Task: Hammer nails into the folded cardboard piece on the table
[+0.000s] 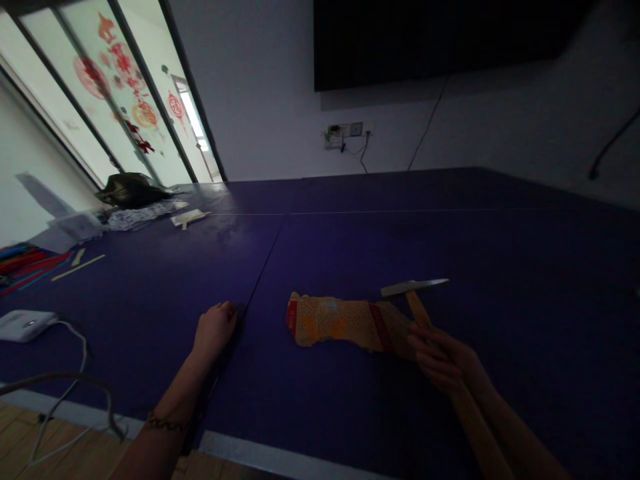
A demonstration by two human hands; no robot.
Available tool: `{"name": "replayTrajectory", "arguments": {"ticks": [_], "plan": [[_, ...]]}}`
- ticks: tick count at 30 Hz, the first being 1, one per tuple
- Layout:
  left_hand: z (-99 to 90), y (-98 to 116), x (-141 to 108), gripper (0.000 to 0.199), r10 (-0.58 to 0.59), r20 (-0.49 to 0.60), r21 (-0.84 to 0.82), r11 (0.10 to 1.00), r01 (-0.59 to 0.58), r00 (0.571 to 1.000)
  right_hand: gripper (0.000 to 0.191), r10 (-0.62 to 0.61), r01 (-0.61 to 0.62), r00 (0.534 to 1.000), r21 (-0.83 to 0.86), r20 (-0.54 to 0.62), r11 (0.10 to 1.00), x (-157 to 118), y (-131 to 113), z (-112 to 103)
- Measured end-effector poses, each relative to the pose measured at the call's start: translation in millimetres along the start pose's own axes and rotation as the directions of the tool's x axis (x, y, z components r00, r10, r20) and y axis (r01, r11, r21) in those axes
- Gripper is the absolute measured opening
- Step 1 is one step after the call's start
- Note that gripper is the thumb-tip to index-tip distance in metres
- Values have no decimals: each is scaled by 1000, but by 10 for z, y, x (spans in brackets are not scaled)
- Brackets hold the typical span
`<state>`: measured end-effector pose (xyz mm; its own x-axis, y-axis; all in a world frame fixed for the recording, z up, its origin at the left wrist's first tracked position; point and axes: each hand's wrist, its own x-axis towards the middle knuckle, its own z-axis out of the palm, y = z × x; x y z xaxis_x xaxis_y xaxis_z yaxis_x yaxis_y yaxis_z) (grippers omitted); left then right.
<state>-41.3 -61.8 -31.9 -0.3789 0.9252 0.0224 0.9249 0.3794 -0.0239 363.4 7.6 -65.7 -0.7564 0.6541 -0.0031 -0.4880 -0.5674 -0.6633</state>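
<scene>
A dark purple-blue worktop point(310, 253) is spreading out broadly, a thin seam point(269, 260) running across it and a pale edge point(285, 461) bordering its near side. A spotted tan packet point(355, 321) with red bands is lying flat near the middle. At the left, a white device point(27, 325) is resting, trailing a pale cable point(83, 347). Beyond it, red and blue strips point(37, 267) are lying beside a thin pale stick point(79, 267). Farther back, a dark bundle, possibly a bag point(133, 190), is slumping behind a whitish heap point(143, 215).
</scene>
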Motion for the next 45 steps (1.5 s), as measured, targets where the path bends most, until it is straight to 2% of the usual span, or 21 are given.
{"name": "replayTrajectory", "arguments": {"ticks": [10, 15, 20, 23, 25, 27, 28, 29, 31, 33, 35, 41, 45], "plan": [[-4, 9, 8, 20, 64, 29, -48, 997, -63, 998, 18, 41, -42, 997, 14, 63, 999, 7, -18, -21], [-24, 52, -23, 19, 48, 55, -40, 998, -46, 997, 15, 32, -32, 999, 20, 16, 999, 9, -10, -21], [-38, 105, -65, 18, 4, 71, 9, 1000, -5, 997, 15, 49, -49, 998, 17, 41, 999, 13, -4, -56], [-21, 100, -68, 17, 16, 52, -79, 997, -12, 999, 14, 36, -36, 999, 16, 8, 999, 4, 2, -54], [-14, 87, -68, 16, 41, -5, -224, 974, -41, 999, 13, 36, -36, 999, 11, -13, 999, 0, 2, -46], [-22, 79, -77, 14, 32, -96, -450, 890, -72, 995, 14, 50, -50, 999, 0, -10, 999, 0, -4, -38], [-33, 81, -85, 13, 6, -135, -583, 808, -84, 991, 14, 53, -53, 999, -4, -11, 999, 1, -9, -34], [-50, 86, -97, 13, -32, -161, -714, 694, -94, 986, 14, 54, -54, 998, -7, -12, 999, 2, -14, -30], [-93, 105, -124, 15, -119, -168, -905, 412, -106, 979, 15, 56, -56, 998, -9, -7, 998, 2, -27, -19], [-134, 134, -149, 17, -166, -137, -980, 166, -109, 977, 16, 66, -66, 998, -10, 3, 998, 2, -37, -3], [-155, 166, -166, 17, -157, -100, -995, 14, -99, 982, 19, 79, -79, 997, -10, 0, 997, -1, -40, 16], [-110, 276, -180, 20, -54, -12, -974, -224, -24, 998, 15, 44, -44, 996, 4, -83, 999, -14, -16, 20], [-72, 347, -194, 24, 6, 25, -953, -303, 26, 1000, 16, 56, -64, 988, -48, -147, 997, -13, -15, -20]]}}
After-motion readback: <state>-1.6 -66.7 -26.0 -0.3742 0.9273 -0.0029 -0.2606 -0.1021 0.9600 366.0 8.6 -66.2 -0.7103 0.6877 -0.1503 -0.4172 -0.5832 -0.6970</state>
